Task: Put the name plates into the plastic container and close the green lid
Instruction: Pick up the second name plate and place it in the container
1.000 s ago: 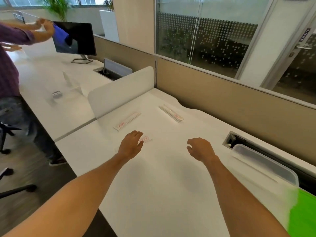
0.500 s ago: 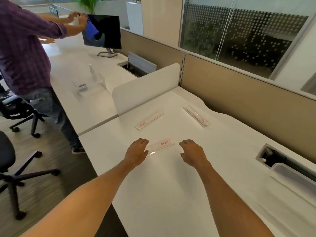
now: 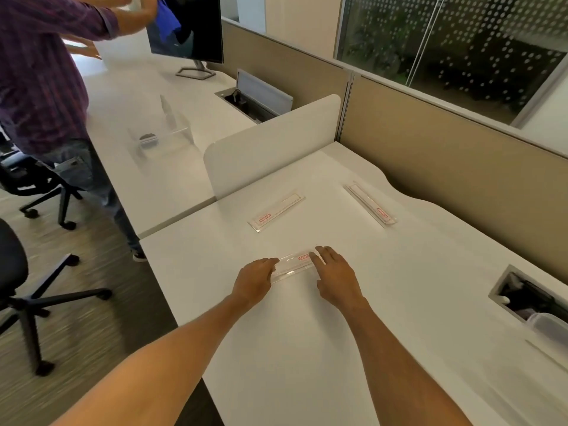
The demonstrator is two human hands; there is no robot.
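Note:
Three clear name plates with red labels lie on the white desk [image 3: 307, 348]. The nearest name plate [image 3: 293, 264] sits between my hands. My left hand [image 3: 255, 281] has its fingers curled on the plate's left end, and my right hand [image 3: 335, 278] covers its right end. A second name plate [image 3: 276, 212] lies further back on the left, and a third name plate [image 3: 370, 204] lies at the back right. Only a corner of the clear plastic container [image 3: 547, 325] shows at the right edge. The green lid is out of view.
A white divider panel [image 3: 270, 149] stands at the desk's left rear, with a beige partition [image 3: 445, 167] behind. An open cable hatch [image 3: 522, 296] sits next to the container. A person [image 3: 40, 72] stands at the neighbouring desk by a monitor [image 3: 190, 26]. Office chairs [image 3: 18, 287] stand on the left.
The view has swung left, so the container and green lid slid out of sight. My right hand moved left onto the nearest plate's right end, and both hands closed in on it.

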